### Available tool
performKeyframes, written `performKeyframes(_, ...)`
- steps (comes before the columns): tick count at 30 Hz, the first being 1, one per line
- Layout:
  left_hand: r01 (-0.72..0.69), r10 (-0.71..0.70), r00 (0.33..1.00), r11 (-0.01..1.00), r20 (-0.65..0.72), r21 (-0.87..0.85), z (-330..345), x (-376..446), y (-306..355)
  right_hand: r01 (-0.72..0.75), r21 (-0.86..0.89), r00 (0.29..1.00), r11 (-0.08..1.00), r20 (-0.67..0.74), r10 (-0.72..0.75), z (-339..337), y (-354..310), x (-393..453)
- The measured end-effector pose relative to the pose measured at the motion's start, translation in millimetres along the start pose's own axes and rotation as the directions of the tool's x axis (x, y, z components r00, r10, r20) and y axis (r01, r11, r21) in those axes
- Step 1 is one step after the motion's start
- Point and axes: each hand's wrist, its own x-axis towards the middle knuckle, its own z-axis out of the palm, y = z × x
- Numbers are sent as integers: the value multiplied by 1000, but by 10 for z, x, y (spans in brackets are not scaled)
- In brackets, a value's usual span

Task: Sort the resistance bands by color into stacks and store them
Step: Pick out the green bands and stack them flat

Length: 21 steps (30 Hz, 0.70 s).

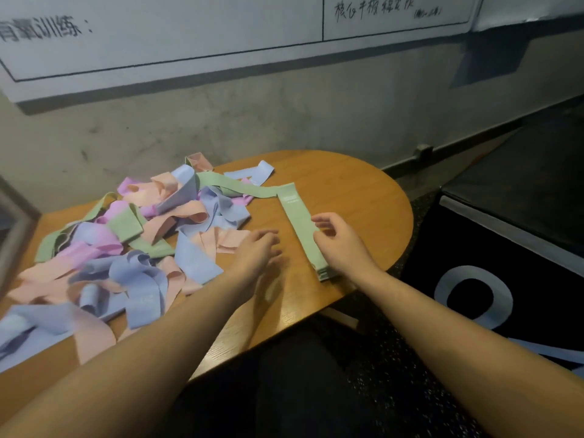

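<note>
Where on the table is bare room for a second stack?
Bare wood lies right of the green stack out to the table's rounded edge, and beyond the stack's far end. A narrower strip lies between stack and pile. The left half is crowded.

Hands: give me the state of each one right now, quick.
Left hand: open, holding nothing, fingers loosely bent above the table.
Right hand: open, fingers relaxed, alongside the green stack; contact cannot be told.

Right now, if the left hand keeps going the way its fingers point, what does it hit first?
Probably bare table. The left hand hovers with fingers aimed up-right, into the gap between the band pile and the green stack. Farther along, the green band trailing off the stack crosses that line. Height above the table is unclear.
</note>
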Motion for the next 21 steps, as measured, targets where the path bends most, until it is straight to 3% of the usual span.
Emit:
performKeyframes(5, -146, 164, 973, 983, -160, 114, -608, -80, -95, 108, 28, 994, 994, 19, -109, 457, -198, 51)
performKeyframes(11, -319, 445, 853, 857, -271, 405, -1465, -115, -314, 146, 41, 971, 988, 185, -151, 1059, -414, 118)
performKeyframes(16, -278, 593, 774, 633, -222, 722, -2125, -126, -490, 157, 58, 946, 986, 279, -167, 1551, -562, 208)
performKeyframes(18, -250, 652, 746, 468, -139, 848, -2359, -107, -560, 180, 54, 934, 982, 304, -188, 1707, -631, 245)
performKeyframes(21, -215, 631, 775, 327, -43, 920, -2602, -76, -676, 204, 24, 912, 979, 358, -199, 1912, -747, 298)
